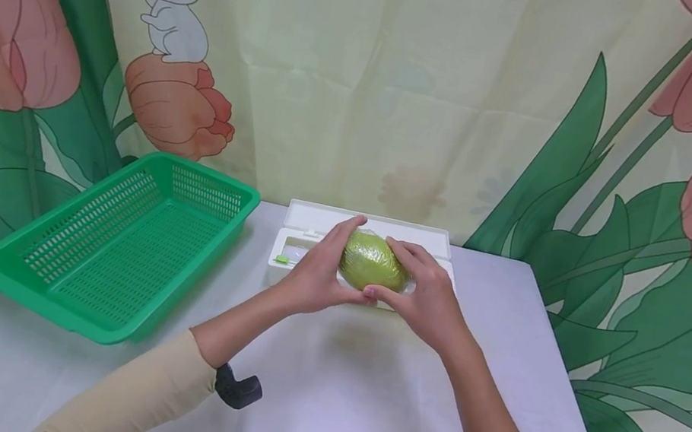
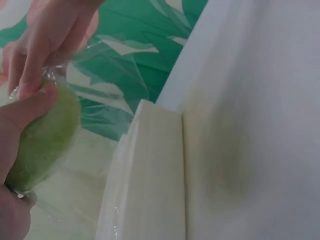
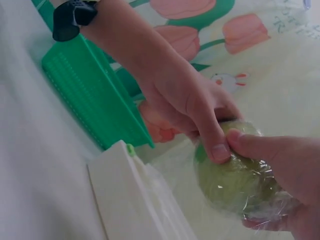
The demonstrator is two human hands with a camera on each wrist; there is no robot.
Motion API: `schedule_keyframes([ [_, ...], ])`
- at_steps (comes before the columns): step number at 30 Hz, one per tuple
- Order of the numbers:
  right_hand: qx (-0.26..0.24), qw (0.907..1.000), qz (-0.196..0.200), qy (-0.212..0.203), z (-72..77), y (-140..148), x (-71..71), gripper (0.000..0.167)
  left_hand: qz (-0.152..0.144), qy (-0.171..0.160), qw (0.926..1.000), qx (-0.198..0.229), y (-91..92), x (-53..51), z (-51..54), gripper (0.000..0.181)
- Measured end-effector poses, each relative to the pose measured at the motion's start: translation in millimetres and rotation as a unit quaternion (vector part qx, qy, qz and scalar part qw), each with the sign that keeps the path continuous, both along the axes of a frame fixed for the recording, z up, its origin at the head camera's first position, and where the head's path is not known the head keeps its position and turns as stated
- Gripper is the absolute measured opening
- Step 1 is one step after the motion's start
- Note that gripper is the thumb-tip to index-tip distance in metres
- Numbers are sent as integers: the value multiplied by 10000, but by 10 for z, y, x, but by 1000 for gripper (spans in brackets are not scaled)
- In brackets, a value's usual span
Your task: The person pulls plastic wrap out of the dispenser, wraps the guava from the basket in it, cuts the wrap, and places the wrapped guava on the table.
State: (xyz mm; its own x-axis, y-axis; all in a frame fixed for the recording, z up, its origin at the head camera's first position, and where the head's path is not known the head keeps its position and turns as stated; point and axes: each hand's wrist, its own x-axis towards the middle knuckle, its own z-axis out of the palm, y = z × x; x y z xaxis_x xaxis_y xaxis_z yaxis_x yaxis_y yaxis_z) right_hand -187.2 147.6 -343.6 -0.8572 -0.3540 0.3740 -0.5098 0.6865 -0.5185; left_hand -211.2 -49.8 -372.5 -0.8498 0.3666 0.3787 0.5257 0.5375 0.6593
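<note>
A green oval fruit point(image 1: 372, 262), covered in clear film, is held up between both hands above a white box point(image 1: 282, 245). The left hand point(image 1: 320, 273) grips its left side and the right hand point(image 1: 426, 292) its right side, thumbs meeting at the near edge. In the left wrist view the fruit point(image 2: 50, 132) has loose film point(image 2: 107, 85) trailing off it. The right wrist view shows crumpled film around the fruit point(image 3: 227, 177), with the left hand point(image 3: 192, 102) and right hand point(image 3: 290, 175) both on it.
A green plastic basket point(image 1: 119, 299) stands on the left of the white-covered table point(image 1: 325, 413). The white box has its lid point(image 1: 372, 227) raised at the back, and a small bright green piece point(image 1: 282, 259) shows at its left front. A printed curtain point(image 1: 367, 96) hangs behind.
</note>
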Motion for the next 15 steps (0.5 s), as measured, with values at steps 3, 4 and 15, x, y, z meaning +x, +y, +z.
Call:
schedule_keyframes([
  [3,22,9997,231,-32,-23,4,1,79,-247,-175,9995,92,-47,-26,-26,107],
  [4,26,9995,304,-43,-28,7,1,79,-337,-204,9992,112,-62,-34,-33,106],
  [15,-18,9987,462,-191,-117,141,-43,90,-338,-390,9957,764,-185,-58,-134,87],
])
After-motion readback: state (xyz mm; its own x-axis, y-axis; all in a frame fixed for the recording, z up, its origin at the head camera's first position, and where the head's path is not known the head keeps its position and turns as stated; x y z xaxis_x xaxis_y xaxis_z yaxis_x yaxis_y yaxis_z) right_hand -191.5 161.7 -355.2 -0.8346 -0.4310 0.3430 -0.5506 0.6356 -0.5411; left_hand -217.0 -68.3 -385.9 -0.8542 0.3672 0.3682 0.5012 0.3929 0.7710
